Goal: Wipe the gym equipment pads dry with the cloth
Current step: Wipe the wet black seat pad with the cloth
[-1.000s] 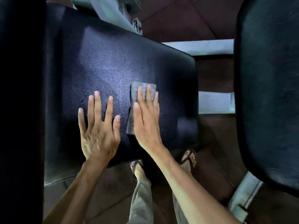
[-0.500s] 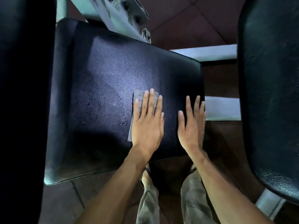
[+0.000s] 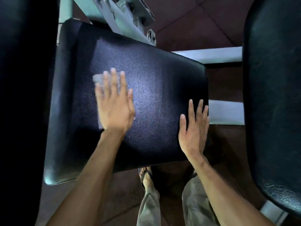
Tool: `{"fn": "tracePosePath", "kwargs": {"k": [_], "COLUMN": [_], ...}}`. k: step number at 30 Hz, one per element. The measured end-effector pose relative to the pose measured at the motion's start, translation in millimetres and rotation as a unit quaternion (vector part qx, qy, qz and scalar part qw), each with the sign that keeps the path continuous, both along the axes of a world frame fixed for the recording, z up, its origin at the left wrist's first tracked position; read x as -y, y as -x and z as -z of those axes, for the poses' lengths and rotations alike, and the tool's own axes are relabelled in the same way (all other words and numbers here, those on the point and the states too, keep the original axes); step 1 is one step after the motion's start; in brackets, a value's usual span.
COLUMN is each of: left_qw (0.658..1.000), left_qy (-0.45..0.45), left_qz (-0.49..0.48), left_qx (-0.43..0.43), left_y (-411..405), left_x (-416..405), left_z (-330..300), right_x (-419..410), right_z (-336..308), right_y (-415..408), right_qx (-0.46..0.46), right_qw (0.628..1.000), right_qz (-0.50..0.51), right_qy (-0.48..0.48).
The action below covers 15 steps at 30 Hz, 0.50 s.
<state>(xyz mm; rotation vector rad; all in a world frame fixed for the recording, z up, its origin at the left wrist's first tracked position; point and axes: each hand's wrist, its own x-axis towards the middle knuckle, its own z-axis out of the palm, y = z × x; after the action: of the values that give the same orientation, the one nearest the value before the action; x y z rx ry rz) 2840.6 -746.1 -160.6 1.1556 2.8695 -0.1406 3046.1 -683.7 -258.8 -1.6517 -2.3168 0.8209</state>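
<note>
Nearest the camera, two bare forearms reached up from the bottom edge, above khaki trouser legs (image 3: 149,207) and a foot in a dark flip-flop (image 3: 145,176) on the brown tiled floor (image 3: 123,193). The right hand (image 3: 193,132) lay flat on the near right corner of the black textured pad (image 3: 154,98), its fingers straight and close together, holding nothing. Further in and to the left, the left hand (image 3: 114,105) pressed flat on the grey cloth (image 3: 97,78), fingers extended and slightly fanned; the hand was motion-blurred. The cloth lay on the left half of the pad, mostly hidden under the palm, with a corner showing beyond the fingertips and an edge along the hand's left side. A second black pad (image 3: 273,95) stood well apart on the right. Beyond the central pad, the pale grey metal frame (image 3: 123,15) rose at the far edge, with white bars (image 3: 210,54) running between the two pads.
</note>
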Motion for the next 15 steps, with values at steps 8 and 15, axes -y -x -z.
{"fn": "tracePosePath", "kwargs": {"k": [8, 15], "left_qw": [0.994, 1.0], "left_qy": [0.054, -0.002], "left_qz": [0.098, -0.027], "left_qx": [-0.006, 0.005], "left_y": [-52, -4], "left_x": [107, 4], "left_z": [-6, -2], "right_x": [0, 1], "right_z": [-3, -3], "right_y": [-3, -3], "right_qx": [-0.03, -0.009], "right_qw": [1.0, 1.0], "right_qz": [0.005, 0.002], "right_qy": [0.009, -0.001]}}
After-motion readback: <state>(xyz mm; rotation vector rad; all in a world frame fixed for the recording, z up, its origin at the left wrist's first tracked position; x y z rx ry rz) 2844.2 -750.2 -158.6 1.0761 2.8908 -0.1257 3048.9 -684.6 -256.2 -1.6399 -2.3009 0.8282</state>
